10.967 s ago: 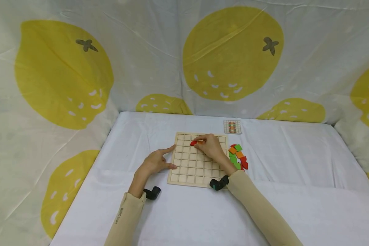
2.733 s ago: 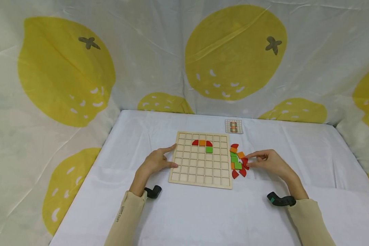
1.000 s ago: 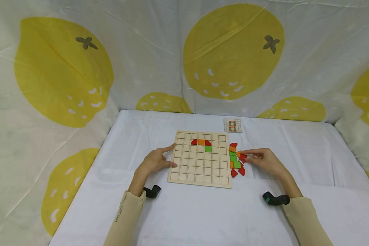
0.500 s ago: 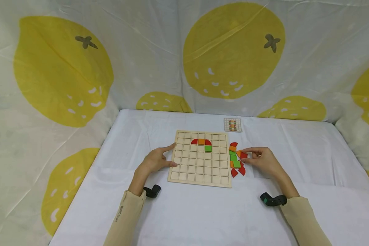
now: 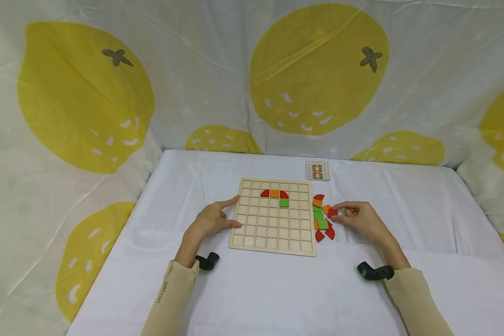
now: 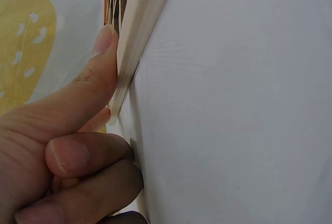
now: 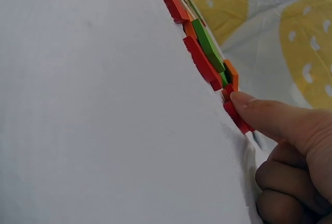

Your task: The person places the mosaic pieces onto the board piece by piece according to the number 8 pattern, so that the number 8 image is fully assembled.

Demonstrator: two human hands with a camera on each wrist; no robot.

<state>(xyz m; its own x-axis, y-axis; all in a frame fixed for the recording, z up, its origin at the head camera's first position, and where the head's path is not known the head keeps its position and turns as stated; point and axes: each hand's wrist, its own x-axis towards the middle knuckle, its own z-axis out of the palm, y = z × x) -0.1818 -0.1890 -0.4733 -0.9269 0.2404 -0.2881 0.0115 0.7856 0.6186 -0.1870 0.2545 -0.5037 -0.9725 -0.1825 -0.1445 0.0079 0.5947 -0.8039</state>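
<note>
A wooden grid board [image 5: 252,238] lies on the white table. In it sit a red quarter-round tile [image 5: 265,193], an orange square tile [image 5: 275,193], a second red quarter-round tile and, below that, a green square tile [image 5: 283,203]. At the board's left edge, my left hand [image 5: 210,219] rests with index finger and thumb spread; the left wrist view shows its thumb [image 6: 106,42] against the rim. Right of the board, my right hand [image 5: 361,219] pinches a red tile [image 5: 332,213] between thumb and index finger, at the side of the loose tiles.
Loose green tiles [image 5: 318,215], orange tiles [image 5: 317,203] and red tiles [image 5: 329,233] lie along the board's right edge, some overlapping. A small pattern card [image 5: 317,171] with a coloured grid lies behind the board. A lemon-print cloth [image 5: 218,84] hangs behind the table.
Since the oldest frame, the right hand has gone from the board to the loose tiles; a red and a green tile have joined the board. Lately it nudged red tiles leftward. The left hand stayed.
</note>
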